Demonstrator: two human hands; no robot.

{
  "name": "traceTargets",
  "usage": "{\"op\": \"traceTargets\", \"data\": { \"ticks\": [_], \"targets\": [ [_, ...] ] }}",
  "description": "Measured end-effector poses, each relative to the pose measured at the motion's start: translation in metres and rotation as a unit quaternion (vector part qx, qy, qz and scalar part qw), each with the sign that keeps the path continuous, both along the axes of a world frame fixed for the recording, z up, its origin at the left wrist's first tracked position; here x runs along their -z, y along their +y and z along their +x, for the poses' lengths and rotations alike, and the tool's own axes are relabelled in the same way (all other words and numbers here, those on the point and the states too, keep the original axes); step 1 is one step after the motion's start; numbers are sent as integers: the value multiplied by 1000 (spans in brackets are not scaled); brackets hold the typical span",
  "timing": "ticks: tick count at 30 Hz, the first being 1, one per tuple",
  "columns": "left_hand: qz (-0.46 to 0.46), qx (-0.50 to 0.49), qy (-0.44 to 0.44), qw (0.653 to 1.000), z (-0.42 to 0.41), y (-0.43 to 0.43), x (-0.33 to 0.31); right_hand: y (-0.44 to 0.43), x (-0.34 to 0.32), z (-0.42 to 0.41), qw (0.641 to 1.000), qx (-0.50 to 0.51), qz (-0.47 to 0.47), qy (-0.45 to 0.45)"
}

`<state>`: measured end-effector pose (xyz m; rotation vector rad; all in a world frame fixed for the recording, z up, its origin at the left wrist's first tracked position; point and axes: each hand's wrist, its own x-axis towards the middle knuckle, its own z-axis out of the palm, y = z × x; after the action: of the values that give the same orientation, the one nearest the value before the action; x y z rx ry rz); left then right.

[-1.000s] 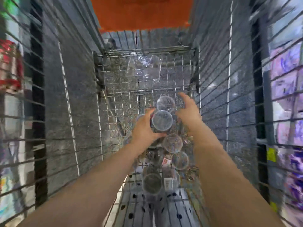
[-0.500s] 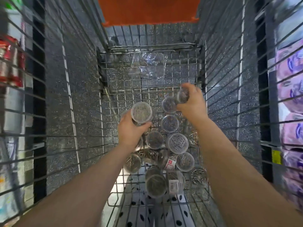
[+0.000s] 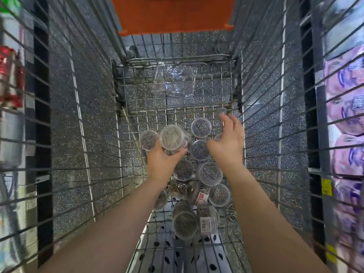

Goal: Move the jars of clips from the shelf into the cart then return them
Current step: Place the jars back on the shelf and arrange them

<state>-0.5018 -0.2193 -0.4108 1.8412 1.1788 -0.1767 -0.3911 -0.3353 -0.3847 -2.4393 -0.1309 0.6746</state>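
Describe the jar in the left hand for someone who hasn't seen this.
In the wire cart, a heap of clear jars lies on the floor. At its far-left end the left hand grips one jar. Its lid looks largest and palest of all, packed with silvery clips.

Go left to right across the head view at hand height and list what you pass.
Red cans → cart's left wire wall → jar in the left hand → right hand → cart's right wire wall → purple packs.
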Motion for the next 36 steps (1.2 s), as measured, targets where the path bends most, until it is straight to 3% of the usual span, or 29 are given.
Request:
{"op": "traceTargets", "data": {
  "ticks": [2,4,6,10,14,18,21,23,25,26,28,31,34,36],
  "targets": [
    [21,14,5,1000,0,-5,-1,18,-21,0,985,-94,109,100],
    [60,104,41,992,-1,-6,1,38,-28,-7,946,-236,108,192],
    [77,155,61,983,-6,-4,5,50,-19,-19,931,-319,57,166],
    [35,69,70,994,-8,4,6,49,-1,-21,972,-199,64,112],
    [53,93,115,988,-11,14,16,59,13,-5,976,-213,20,42],
    [92,117,138,979,-26,16,19,73,35,0,926,-361,-103,-46],
    [118,120,91,981,-39,7,12,67,42,-5,903,-409,-121,-49],
    [172,186,51,966,-51,-8,5,55,41,-8,894,-427,-131,-32],
    [234,286,16,929,-61,-25,-5,43,38,-11,885,-444,-138,-19],
    [210,332,24,919,-65,-31,-8,39,35,-11,883,-448,-138,-11],
    [111,414,82,900,-74,-41,-8,30,26,-11,915,-390,-106,-5],
    [70,460,79,882,-82,-39,-3,9,5,-9,987,-147,-57,-42],
    [66,494,85,863,-73,-32,-6,-27,-10,-25,995,82,-45,-21],
    [87,516,104,845,-66,-33,-12,-47,-17,-47,985,169,-44,7]
  ]
}}
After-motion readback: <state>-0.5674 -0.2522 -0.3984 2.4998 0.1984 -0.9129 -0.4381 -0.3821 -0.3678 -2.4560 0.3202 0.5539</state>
